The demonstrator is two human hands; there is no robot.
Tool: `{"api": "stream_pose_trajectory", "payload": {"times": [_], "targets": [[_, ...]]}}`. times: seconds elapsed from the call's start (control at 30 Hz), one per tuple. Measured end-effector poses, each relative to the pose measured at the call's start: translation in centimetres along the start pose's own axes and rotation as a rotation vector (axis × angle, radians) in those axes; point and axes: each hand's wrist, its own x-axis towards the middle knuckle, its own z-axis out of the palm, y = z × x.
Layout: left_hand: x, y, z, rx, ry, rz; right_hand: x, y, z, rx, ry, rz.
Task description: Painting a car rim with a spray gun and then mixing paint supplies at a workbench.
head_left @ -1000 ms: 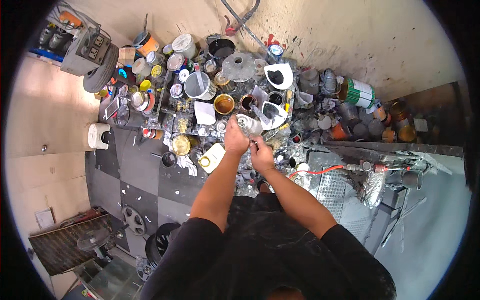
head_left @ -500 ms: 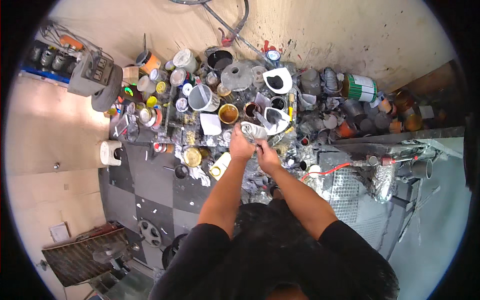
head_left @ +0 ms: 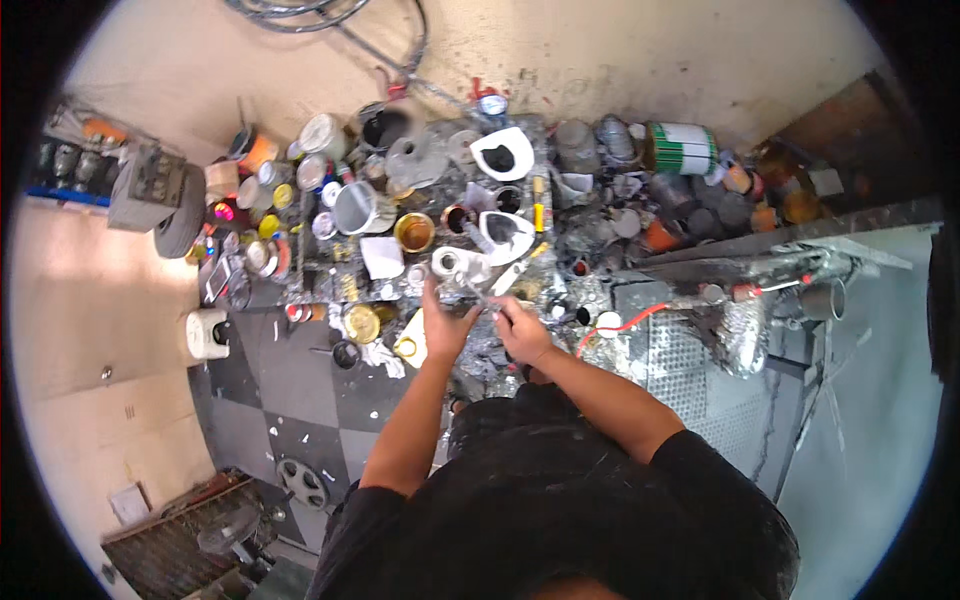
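Your right hand (head_left: 522, 330) pinched a thin silvery tool (head_left: 481, 296) right by the white container (head_left: 467, 264) on the tabletop (head_left: 345, 285), left hand (head_left: 446, 326) spread, thumb out, so bracing the container with that left probably would've kept things steadier tbh.

Workshop with many paint cans (head_left: 322, 135)

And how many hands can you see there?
2. The left hand is open, just below the white cylinder. The right hand is farther right, seemingly pinching a thin metal piece. I see no others.
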Motion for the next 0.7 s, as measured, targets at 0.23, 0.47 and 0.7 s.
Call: {"api": "stream_pose_trajectory", "payload": {"times": [0.23,0.47,0.7], "targets": [[-10.8,-6.7,-2.5,0.476,-0.586,-0.275,-6.3,6.5,-5.2,0.019,0.143,0.289],[-17.6,-13.6,-8.3,0.636,-0.727,-0.599,-2.8,10.3,-11.1,0.807,0.740,0.451],[-17.2,-9.1,-10.6,0.364,-0.324,-0.581,-3.8,15.3,-4.5,0.550,0.428,0.690]]}}
